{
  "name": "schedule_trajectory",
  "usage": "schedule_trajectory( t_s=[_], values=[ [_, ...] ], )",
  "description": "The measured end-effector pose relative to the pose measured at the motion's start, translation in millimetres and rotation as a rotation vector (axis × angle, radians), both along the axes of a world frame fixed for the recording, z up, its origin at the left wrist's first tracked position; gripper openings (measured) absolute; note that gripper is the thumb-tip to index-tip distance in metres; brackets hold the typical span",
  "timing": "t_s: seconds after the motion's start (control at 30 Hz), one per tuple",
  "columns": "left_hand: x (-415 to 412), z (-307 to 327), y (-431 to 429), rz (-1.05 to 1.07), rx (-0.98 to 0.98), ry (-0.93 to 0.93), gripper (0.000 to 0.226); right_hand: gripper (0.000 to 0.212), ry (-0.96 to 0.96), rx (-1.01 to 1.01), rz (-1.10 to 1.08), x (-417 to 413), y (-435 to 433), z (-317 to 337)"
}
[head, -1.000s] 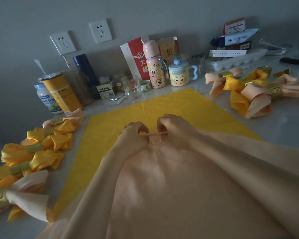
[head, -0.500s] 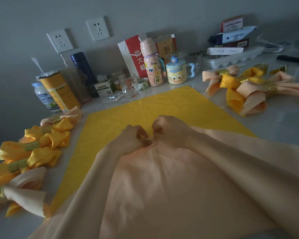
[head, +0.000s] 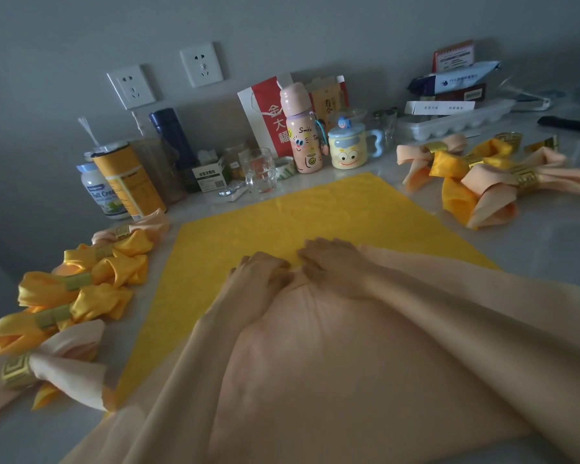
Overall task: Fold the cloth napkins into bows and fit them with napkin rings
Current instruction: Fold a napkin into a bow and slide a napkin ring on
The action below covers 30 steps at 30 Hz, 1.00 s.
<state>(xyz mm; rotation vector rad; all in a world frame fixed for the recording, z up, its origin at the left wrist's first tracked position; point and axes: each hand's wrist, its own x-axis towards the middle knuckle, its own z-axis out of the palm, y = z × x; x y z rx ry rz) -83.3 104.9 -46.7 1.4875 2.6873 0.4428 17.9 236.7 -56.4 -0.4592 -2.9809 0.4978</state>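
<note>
My one head camera looks forward and down, wide-angled, close over my left hand [head: 260, 274] and right hand [head: 332, 262], across the tabletop [head: 549, 242] toward the wall [head: 282, 35].

Clutter runs along the wall. Well beyond the left hand [head: 258, 274]: glass tumbler [head: 258, 170], tape roll [head: 285, 167] just beside it, small white box [head: 211, 174], blue flask [head: 173, 139], yellow canister [head: 128, 179]. White "Full Cream" bottle [head: 96, 192] sits furthest out to that hand's left. Wall sockets [head: 131, 85] above those. Straight beyond the right hand [head: 332, 262]: pink bottle [head: 300, 128] and yellow face mug [head: 347, 150] side by side, red-and-white paper bag [head: 268, 112] behind them. Further off to that hand's right: clear egg tray [head: 456, 120], boxes and a packet stacked on it.
</note>
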Motion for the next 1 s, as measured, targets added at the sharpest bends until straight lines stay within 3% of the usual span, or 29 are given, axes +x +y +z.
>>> schedule_trajectory(
  t_s=[0.17, 0.37, 0.47, 0.57, 0.7, 0.83, 0.9, 1.0],
  values=[
    [8.6, 13.5, 0.3, -0.090, 0.034, -0.138, 0.018, 0.025, 0.098, -0.246, 0.000, 15.1, 13.4, 12.5],
    [12.9, 20.3, -4.2, -0.044, 0.022, -0.243, 0.019, 0.014, 0.186, -0.187, -0.003, 21.8, 9.8, 15.8],
    [13.6, 18.1, -4.7, -0.020, 0.033, -0.185, 0.024, 0.009, 0.226, -0.159, -0.016, 22.2, 5.7, 13.7],
    [13.4, 12.2, -4.3, 0.012, 0.128, -0.104, 0.029, 0.002, 0.271, -0.048, 0.031, 23.0, 3.4, 11.5],
    [11.9, 10.8, -4.9, 0.028, 0.207, -0.129, 0.023, 0.010, 0.287, 0.120, 0.102, 24.9, -0.4, 11.8],
    [16.3, 22.8, -3.6, 0.002, 0.040, -0.191, 0.013, 0.018, 0.306, 0.236, 0.166, 22.6, -6.0, 8.1],
    [20.2, 25.9, -2.1, 0.017, 0.006, -0.229, 0.017, 0.025, 0.186, 0.210, 0.145, 25.1, -9.2, 12.7],
    [23.2, 23.9, -0.7, 0.063, -0.057, -0.093, 0.021, 0.020, 0.114, 0.131, 0.106, 27.5, -10.1, 17.3]
  ],
)
